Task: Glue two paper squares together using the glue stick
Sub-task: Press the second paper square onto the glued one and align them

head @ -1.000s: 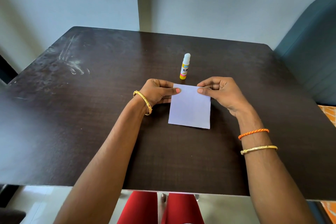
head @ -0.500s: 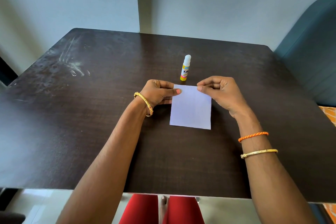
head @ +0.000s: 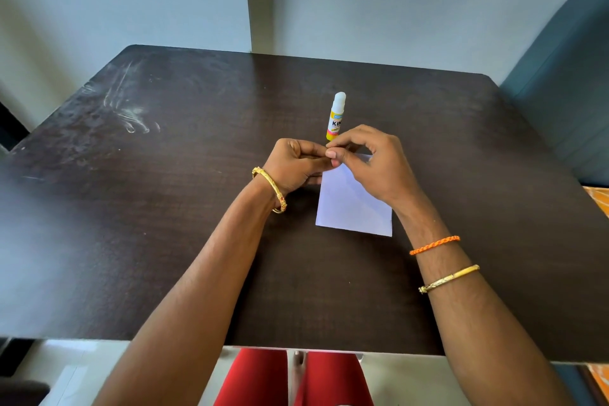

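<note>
Both hands, left (head: 298,164) and right (head: 369,163), pinch the pale lavender paper square's (head: 354,208) far-left corner (sheets should be peeled apart gently).

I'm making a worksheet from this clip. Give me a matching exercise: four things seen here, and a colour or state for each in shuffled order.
Things:
1. glue stick
2. paper square
3. braided bracelet
4. table

States:
A. orange, on the right wrist
B. dark brown, smudged at the far left
C. upright, capped, beyond the hands
D. pale, lying flat, far left corner pinched by both hands

Pairs: 1-C, 2-D, 3-A, 4-B
</note>
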